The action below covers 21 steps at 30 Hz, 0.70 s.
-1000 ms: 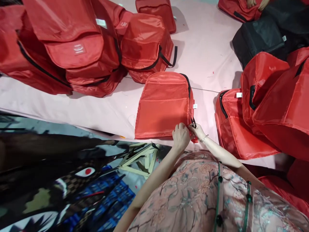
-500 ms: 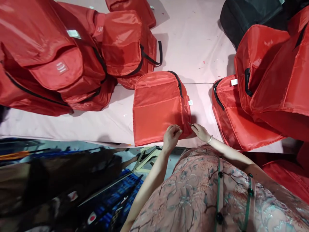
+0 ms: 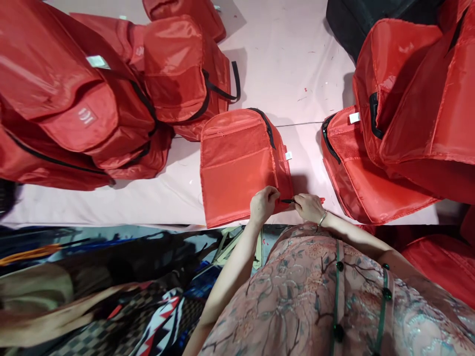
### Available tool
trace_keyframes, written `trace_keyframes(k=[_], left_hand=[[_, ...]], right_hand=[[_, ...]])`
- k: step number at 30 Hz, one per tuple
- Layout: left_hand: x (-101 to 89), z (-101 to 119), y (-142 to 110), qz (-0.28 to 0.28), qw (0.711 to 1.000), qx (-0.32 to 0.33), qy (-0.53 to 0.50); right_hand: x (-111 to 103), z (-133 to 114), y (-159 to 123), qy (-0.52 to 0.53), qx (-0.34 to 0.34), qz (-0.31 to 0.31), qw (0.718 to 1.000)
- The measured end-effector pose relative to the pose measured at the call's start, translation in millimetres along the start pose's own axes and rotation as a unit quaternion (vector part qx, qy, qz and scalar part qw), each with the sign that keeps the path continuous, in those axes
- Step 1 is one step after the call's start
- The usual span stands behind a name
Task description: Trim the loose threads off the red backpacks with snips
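A red bag piece [image 3: 237, 168] with a black zipper along its upper right curve and a white tag lies flat at the table's near edge. My left hand [image 3: 262, 205] is closed in a pinch on the bag's lower right edge; its fingertips partly hide what they grip. Just to the right, my right hand [image 3: 309, 206] is closed around small thread snips [image 3: 288, 201]. Their dark tip points left at the edge by my left fingers, and a bit of red shows behind the hand.
Several red bags [image 3: 100, 109] are heaped at the left, and more red bags [image 3: 401, 94] at the right beside a black bag [image 3: 365, 20]. A pink cloth [image 3: 282, 59] covers the table, with thread scraps on it. Another person's arm [image 3: 55, 316] shows at lower left.
The snips now show more plainly at the bag's edge, and my right hand lies flatter over them. My view has shifted slightly. Another person's arm has come into view at lower left.
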State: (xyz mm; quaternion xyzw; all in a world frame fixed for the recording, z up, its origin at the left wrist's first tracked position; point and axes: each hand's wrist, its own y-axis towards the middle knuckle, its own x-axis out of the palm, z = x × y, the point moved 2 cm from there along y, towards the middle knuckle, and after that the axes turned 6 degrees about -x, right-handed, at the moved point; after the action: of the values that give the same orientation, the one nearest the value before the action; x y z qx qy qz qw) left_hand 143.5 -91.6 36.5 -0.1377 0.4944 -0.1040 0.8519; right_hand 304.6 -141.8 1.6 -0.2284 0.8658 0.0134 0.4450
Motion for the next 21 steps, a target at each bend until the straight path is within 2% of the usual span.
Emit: trace_keyframes(k=[15,18,21], left_hand=[[0.0,3.9,-5.2,0.007,1.000,-0.011,-0.017],[0.1,1.5,-3.0,0.008,0.998,-0.013,-0.053],[-8.5,-5.4,7.2,0.024,0.993,-0.031,-0.115]], right_hand=[[-16.5,-14.8,6.9,-0.070,-0.045,-0.053,0.995],[-18.2,-14.1,7.4,-0.065,-0.041,-0.059,0.995],[-17.9,-10.1,6.5,-0.040,-0.020,-0.044,0.998]])
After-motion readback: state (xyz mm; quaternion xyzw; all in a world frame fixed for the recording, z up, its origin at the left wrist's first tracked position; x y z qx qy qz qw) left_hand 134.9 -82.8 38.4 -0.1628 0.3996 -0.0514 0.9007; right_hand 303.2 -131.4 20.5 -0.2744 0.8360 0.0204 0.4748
